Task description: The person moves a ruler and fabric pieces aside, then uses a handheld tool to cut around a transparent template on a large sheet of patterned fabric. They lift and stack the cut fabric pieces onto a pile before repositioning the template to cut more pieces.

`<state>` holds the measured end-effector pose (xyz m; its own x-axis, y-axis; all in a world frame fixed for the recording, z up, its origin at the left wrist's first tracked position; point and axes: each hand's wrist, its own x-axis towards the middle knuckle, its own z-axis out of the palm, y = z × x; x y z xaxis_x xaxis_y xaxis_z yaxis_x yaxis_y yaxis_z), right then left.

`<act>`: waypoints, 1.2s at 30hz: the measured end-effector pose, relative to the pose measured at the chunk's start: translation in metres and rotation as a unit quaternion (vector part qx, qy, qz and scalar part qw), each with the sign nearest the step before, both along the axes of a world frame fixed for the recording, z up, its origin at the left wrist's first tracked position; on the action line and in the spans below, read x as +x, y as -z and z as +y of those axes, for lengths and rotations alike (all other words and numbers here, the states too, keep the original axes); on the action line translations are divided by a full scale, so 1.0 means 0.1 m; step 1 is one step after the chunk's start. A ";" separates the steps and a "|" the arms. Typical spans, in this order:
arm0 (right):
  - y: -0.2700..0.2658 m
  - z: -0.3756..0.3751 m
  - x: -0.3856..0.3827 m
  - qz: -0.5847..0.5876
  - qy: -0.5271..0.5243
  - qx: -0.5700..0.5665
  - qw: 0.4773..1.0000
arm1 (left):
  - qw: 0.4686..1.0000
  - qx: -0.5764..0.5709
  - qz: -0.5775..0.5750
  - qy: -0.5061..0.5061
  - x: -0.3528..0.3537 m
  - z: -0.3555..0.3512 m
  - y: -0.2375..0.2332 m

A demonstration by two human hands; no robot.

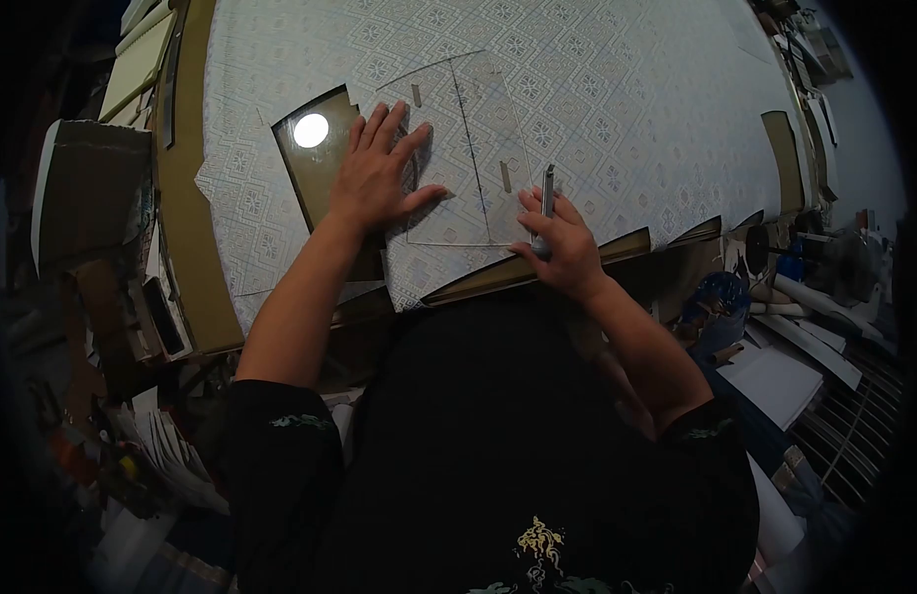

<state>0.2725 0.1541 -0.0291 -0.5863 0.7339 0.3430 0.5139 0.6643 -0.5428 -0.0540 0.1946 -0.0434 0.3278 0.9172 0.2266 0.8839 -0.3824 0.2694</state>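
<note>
A white sheet with a woven-looking diamond pattern [617, 129] spreads over the table. My left hand [379, 173] lies flat on it with fingers spread, beside a cut-out opening that shows the olive tabletop [305, 173]. Under and right of this hand is a panel outline with a dark line [468, 139] down its middle and two short grey marks. At the outline's lower right corner, my right hand [565, 243] is closed around a silver utility knife [547, 193], its tip pointing away from me. The knife's lower end is partly hidden in the palm.
Notches are cut along the sheet's near edge, with the table edge [537, 267] showing there. A yellowish pad [137, 64] and a cardboard box [92, 193] stand at the left. White papers [770, 381] and a wire rack [859, 426] sit lower right.
</note>
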 end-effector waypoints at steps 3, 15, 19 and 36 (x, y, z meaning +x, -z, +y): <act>0.01 0.00 0.00 -0.001 -0.003 0.005 1.000 | 1.000 -0.001 0.004 -0.001 0.00 0.00 -0.01; 0.01 0.01 0.00 0.000 0.003 -0.014 1.000 | 1.000 -0.004 -0.003 -0.002 0.01 0.00 -0.04; -0.01 0.01 0.00 0.002 0.001 -0.016 1.000 | 1.000 -0.007 -0.002 -0.002 0.01 0.01 -0.06; 0.00 -0.01 0.01 -0.001 0.004 -0.020 1.000 | 1.000 -0.013 -0.001 -0.001 0.01 -0.01 -0.04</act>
<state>0.2735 0.1535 -0.0293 -0.5814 0.7516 0.3116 0.5200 0.6378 -0.5682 -0.0530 0.1932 -0.0391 0.3256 0.9231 0.2044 0.8837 -0.3740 0.2815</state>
